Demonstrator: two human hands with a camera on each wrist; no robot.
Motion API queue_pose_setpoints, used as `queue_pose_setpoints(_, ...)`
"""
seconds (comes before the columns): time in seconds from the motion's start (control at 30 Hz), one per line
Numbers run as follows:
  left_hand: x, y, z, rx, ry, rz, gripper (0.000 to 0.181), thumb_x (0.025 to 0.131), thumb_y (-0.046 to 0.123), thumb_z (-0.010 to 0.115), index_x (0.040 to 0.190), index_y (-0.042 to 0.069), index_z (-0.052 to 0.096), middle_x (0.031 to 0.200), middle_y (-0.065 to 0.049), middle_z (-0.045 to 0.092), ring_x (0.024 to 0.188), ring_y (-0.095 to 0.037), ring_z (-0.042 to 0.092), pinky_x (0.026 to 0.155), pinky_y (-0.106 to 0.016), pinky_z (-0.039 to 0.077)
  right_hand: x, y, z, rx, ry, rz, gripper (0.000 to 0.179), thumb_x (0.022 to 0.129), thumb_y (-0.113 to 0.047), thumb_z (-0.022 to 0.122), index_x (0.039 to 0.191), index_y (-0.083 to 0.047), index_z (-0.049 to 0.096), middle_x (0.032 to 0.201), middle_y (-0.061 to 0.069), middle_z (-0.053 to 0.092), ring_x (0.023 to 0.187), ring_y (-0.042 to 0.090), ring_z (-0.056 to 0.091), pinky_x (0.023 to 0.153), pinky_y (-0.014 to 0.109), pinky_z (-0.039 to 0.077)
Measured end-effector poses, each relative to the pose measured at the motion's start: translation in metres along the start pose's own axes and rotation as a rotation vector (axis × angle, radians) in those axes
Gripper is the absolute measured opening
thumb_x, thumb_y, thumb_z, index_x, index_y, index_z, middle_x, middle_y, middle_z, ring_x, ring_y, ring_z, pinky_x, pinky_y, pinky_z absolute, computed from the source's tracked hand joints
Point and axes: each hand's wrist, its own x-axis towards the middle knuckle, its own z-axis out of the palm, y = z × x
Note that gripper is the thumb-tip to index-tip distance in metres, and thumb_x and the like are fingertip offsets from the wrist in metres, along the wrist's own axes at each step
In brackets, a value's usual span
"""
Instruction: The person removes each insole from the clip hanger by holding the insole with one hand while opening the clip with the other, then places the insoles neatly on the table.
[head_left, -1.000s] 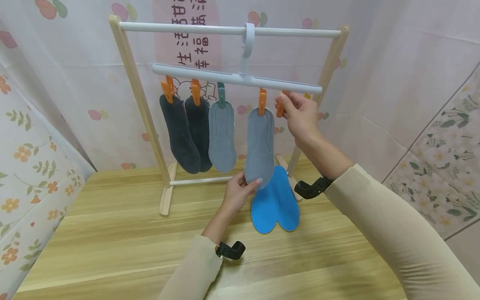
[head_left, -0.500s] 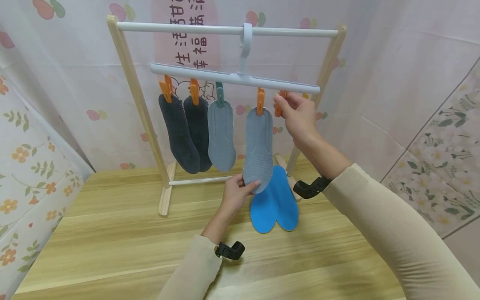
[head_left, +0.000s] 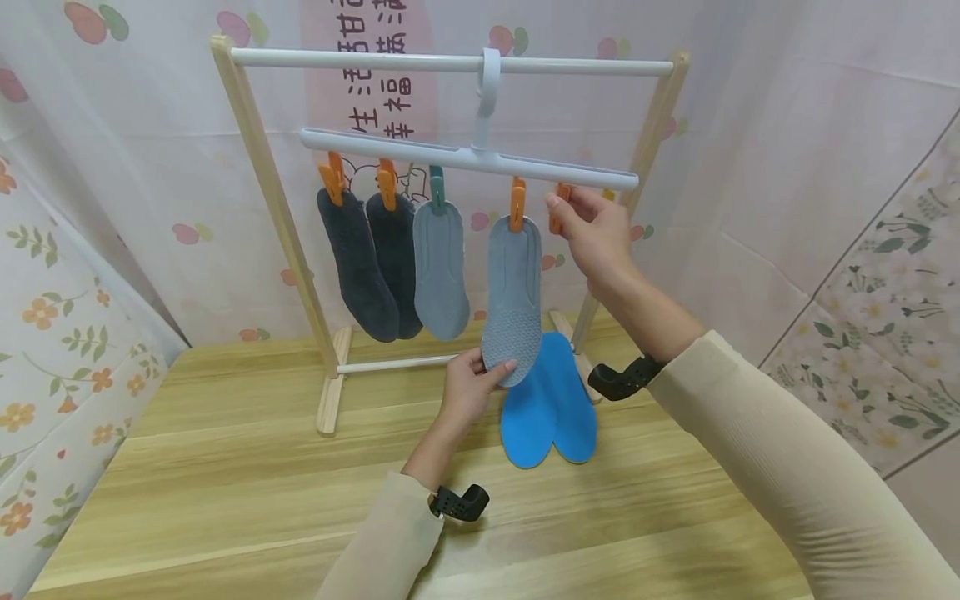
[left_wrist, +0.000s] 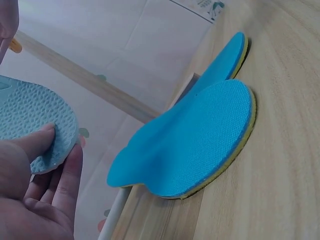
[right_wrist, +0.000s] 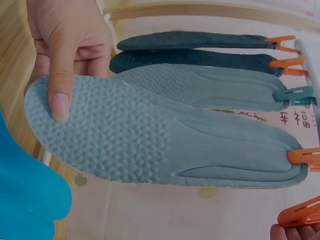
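Observation:
My left hand point(head_left: 467, 390) pinches the lower, dimpled end of a grey insole point(head_left: 514, 283), thumb on its front face. An orange clip point(head_left: 517, 205) grips the insole's top end under the white hanger point(head_left: 405, 150). Beside it on the right, my right hand point(head_left: 600, 237) holds another orange clip point(head_left: 556, 215) between thumb and fingers; no insole shows in that clip. A second grey insole point(head_left: 441, 275) hangs from a green clip point(head_left: 437, 190). Farther left, two dark insoles point(head_left: 360, 267) hang from orange clips.
Two blue insoles point(left_wrist: 200, 140) with yellow edges lie partly overlapping on the wooden table point(head_left: 247, 500), below the held insole. A wooden stand with a white rail point(head_left: 360, 59) carries the tilted hanger. Patterned curtains point(head_left: 82, 250) enclose the back and sides.
My left hand and the lower end of the grey insole have shifted slightly left and down. My right hand keeps its hold on the orange clip, hardly moved.

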Motion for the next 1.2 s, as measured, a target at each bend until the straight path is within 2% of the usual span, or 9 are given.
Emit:
queue_pose_setpoints(0.1,0.001,-0.001,0.0,0.0,0.007,0.005,0.035,0.092,0.008,0.074,0.124,-0.006,0.066,0.116,-0.026,0.072,0.096,-0.021,0.073,0.083,-0.047,0.062,-0.002,0.0,0.0,0.019,-0.002,0.011,0.05,0.1,-0.04,0.062,0.142,-0.013,0.059,0.133,0.012,0.063,0.117,0.021,0.06,0.113,0.039,0.047)
queue_pose_setpoints(0.27,0.001,0.002,-0.001,0.002,0.008,0.017,0.036,0.092,0.008,0.074,0.125,-0.005,0.066,0.118,-0.026,0.072,0.1,-0.024,0.073,0.082,-0.042,0.063,-0.013,0.008,0.0,0.047,-0.033,0.018,0.063,0.098,-0.046,0.064,0.149,-0.01,0.05,0.146,0.01,0.057,0.131,0.022,0.058,0.115,0.041,0.045)
queue_pose_setpoints(0.37,0.0,0.004,-0.001,0.008,0.011,0.024,0.036,0.092,0.008,0.074,0.124,-0.005,0.066,0.117,-0.026,0.072,0.1,-0.024,0.073,0.081,-0.041,0.063,-0.026,0.019,0.002,0.074,-0.057,0.063,0.072,0.097,-0.051,0.062,0.153,-0.01,0.042,0.153,0.009,0.052,0.137,0.024,0.056,0.115,0.041,0.045)
queue_pose_setpoints(0.53,-0.001,0.004,0.0,0.002,0.0,0.026,0.036,0.092,0.007,0.073,0.125,-0.005,0.066,0.117,-0.026,0.072,0.1,-0.024,0.073,0.082,-0.042,0.063,-0.052,0.043,0.007,0.094,-0.098,0.118,0.072,0.101,-0.052,0.056,0.155,-0.008,0.039,0.157,0.011,0.047,0.141,0.027,0.051,0.116,0.043,0.043)
queue_pose_setpoints(0.63,-0.001,0.002,0.001,0.01,-0.007,0.035,0.036,0.093,0.006,0.073,0.125,-0.006,0.065,0.117,-0.026,0.072,0.1,-0.026,0.074,0.08,-0.041,0.063,-0.063,0.051,0.008,0.023,-0.113,0.059,0.067,0.103,-0.046,0.055,0.155,-0.007,0.039,0.159,0.01,0.044,0.145,0.027,0.047,0.12,0.044,0.039)
queue_pose_setpoints(0.7,-0.001,0.002,0.0,0.014,-0.006,0.035,0.036,0.093,0.006,0.072,0.125,-0.006,0.065,0.117,-0.026,0.072,0.101,-0.028,0.074,0.079,-0.04,0.063,-0.067,0.051,0.01,-0.044,-0.111,-0.019,0.063,0.103,-0.041,0.057,0.154,-0.008,0.041,0.159,0.009,0.045,0.145,0.026,0.046,0.12,0.045,0.038)
queue_pose_setpoints(0.87,-0.002,0.003,-0.001,0.004,-0.01,0.022,0.037,0.093,0.005,0.072,0.127,-0.006,0.064,0.12,-0.028,0.071,0.105,-0.035,0.072,0.08,-0.038,0.063,-0.065,0.036,0.016,-0.153,-0.098,-0.2,0.06,0.102,-0.036,0.061,0.153,-0.011,0.043,0.155,0.008,0.05,0.142,0.027,0.05,0.117,0.046,0.043)
queue_pose_setpoints(1.0,-0.003,0.005,-0.001,0.0,-0.017,0.02,0.037,0.093,0.005,0.071,0.127,-0.005,0.064,0.12,-0.028,0.07,0.108,-0.036,0.071,0.081,-0.038,0.063,-0.057,0.018,0.021,-0.208,-0.111,-0.236,0.066,0.101,-0.039,0.061,0.157,-0.014,0.037,0.16,0.005,0.043,0.146,0.028,0.046,0.118,0.048,0.041)
queue_pose_setpoints(1.2,-0.002,0.004,0.0,0.004,-0.03,0.015,0.037,0.093,0.005,0.071,0.128,-0.005,0.064,0.121,-0.026,0.071,0.109,-0.034,0.072,0.081,-0.035,0.063,-0.044,-0.001,0.028,-0.232,-0.125,-0.222,0.069,0.103,-0.043,0.057,0.161,-0.019,0.028,0.161,0.005,0.041,0.151,0.024,0.038,0.12,0.049,0.038)
